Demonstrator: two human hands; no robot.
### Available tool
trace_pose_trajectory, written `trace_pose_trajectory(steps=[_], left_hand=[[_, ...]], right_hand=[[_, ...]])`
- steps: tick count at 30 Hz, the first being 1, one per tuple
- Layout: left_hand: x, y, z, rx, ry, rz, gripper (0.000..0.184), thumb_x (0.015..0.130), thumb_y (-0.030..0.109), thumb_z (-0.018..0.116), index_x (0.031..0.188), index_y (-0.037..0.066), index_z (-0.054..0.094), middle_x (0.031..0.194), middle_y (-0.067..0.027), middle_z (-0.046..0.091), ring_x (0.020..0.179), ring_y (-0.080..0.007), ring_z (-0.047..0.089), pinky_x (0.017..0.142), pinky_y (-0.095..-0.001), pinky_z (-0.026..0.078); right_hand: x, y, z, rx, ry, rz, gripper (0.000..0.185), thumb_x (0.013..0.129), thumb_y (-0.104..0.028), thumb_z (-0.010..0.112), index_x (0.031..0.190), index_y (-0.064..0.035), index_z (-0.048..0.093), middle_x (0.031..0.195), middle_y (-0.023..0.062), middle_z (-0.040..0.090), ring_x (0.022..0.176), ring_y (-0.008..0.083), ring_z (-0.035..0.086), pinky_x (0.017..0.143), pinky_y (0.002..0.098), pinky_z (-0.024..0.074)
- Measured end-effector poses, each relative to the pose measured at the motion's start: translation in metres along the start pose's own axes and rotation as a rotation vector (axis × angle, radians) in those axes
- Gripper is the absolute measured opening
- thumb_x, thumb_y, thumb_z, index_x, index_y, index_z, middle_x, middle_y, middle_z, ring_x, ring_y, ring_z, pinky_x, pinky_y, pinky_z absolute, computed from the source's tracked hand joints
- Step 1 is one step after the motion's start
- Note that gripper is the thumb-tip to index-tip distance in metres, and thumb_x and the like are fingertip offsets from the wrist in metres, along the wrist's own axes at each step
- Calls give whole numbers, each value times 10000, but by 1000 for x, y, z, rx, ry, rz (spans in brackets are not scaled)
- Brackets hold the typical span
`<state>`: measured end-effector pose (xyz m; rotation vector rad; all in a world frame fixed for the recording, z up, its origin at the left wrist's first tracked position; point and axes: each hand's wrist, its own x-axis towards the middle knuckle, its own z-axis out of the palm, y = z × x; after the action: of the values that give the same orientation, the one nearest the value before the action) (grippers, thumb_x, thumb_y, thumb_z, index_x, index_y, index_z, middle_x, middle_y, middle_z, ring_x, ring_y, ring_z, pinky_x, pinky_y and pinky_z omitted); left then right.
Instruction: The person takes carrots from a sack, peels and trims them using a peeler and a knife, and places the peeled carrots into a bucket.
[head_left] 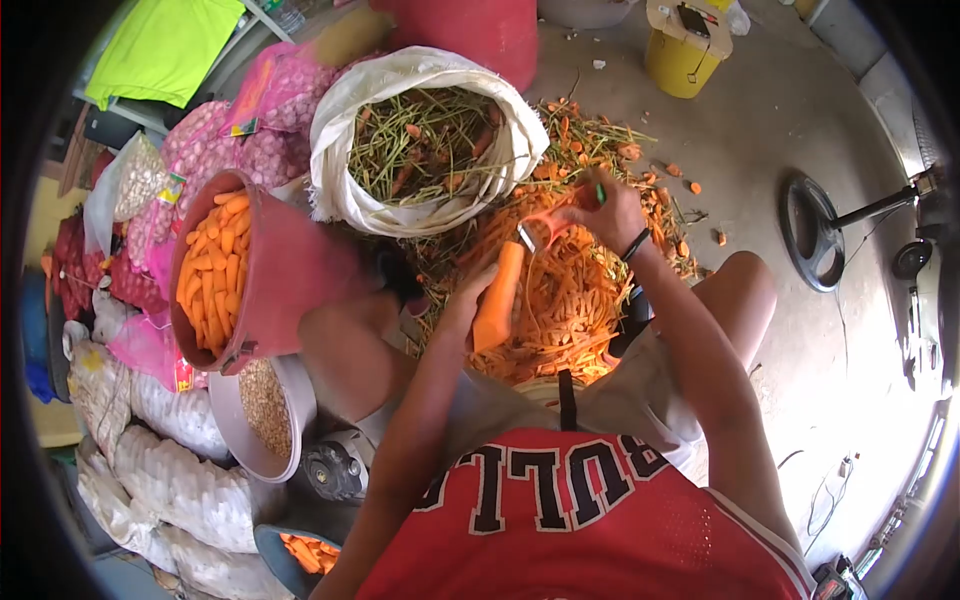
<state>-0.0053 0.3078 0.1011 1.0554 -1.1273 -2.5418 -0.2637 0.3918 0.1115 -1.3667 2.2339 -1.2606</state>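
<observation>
My left hand is closed around a large carrot, smooth and bright orange, tilted with one end up. In my right hand is a peeler with an orange frame, its metal blade at or very close to the carrot's upper end. A bit of green shows between the right-hand fingers. Beneath both hands lies a big heap of carrot peelings, between my legs. Just ahead stands a white sack filled with green stalks and scraps.
At left, a red bucket holds peeled carrots. Near it are a pale basin of small beige pieces, pink net bags and stacked white sacks. A yellow container stands far right; a fan-like stand base is nearer.
</observation>
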Motion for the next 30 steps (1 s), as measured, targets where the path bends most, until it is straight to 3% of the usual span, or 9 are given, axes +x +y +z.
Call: trace_pose_trajectory(steps=[6, 7, 12, 16, 18, 22, 24, 29, 30], left_hand=[[10, -7, 11, -224, -54, 126, 406, 997, 290, 475, 1327, 54, 482, 992, -88, 625, 779, -176, 645, 664, -313, 552], [8, -9, 2, -199, -108, 66, 472, 996, 261, 476, 1417, 61, 399, 1202, -82, 589, 956, -162, 639, 724, -310, 563], [4, -10, -7, -121, -76, 26, 435, 997, 265, 469, 1372, 47, 437, 1202, -92, 590, 969, -169, 638, 722, -309, 562], [13, -3, 11, -262, -53, 112, 408, 991, 294, 479, 1323, 56, 478, 1038, -105, 621, 866, -181, 639, 712, -313, 552], [7, -6, 9, -216, -61, 57, 399, 990, 288, 476, 1314, 54, 487, 1035, -105, 625, 826, -170, 642, 701, -307, 553], [4, -7, 3, -80, -93, 33, 423, 987, 262, 489, 1358, 60, 457, 1022, -67, 611, 828, -136, 629, 710, -289, 546], [7, -5, 5, -147, -75, 67, 381, 997, 281, 469, 1305, 59, 500, 1024, -85, 644, 777, -158, 653, 653, -294, 550], [14, -1, 15, -223, -48, 113, 371, 1000, 261, 473, 1310, 60, 500, 1068, -53, 633, 861, -122, 637, 702, -246, 532], [11, -3, 16, -171, -15, 121, 368, 1001, 258, 472, 1310, 60, 502, 1073, -47, 630, 878, -115, 632, 710, -236, 528]], right_hand=[[-39, -34, 27, 95, -220, -449, 525, 621, -269, 904, 1008, -29, 643, 941, 94, 680, 732, 210, 668, 656, 322, 551], [-34, -26, 26, 74, -175, -359, 532, 621, -275, 902, 1012, -30, 639, 924, 96, 681, 724, 210, 667, 651, 325, 550], [0, 7, 3, 38, -2, -50, 487, 668, -241, 876, 1025, -28, 623, 820, 102, 670, 688, 185, 652, 639, 333, 541], [-44, -37, 27, 132, -258, -429, 555, 617, -260, 904, 1060, -51, 644, 913, 101, 659, 732, 203, 652, 657, 330, 537], [-39, -30, 28, 61, -200, -459, 547, 607, -272, 907, 1033, -55, 641, 908, 101, 654, 727, 213, 652, 644, 328, 534], [2, 7, 2, -105, 41, -134, 508, 632, -267, 894, 998, -41, 625, 825, 81, 673, 668, 193, 644, 635, 335, 535], [-2, 13, 8, 107, 24, -72, 519, 634, -278, 895, 1011, -41, 627, 841, 85, 668, 678, 202, 642, 636, 345, 530], [-45, -43, 24, 97, -194, -563, 576, 609, -312, 906, 1014, -22, 618, 874, 105, 657, 693, 226, 640, 651, 360, 531], [-42, -39, 23, 73, -167, -438, 581, 607, -317, 905, 1016, -21, 618, 871, 109, 659, 695, 225, 644, 650, 359, 531]])
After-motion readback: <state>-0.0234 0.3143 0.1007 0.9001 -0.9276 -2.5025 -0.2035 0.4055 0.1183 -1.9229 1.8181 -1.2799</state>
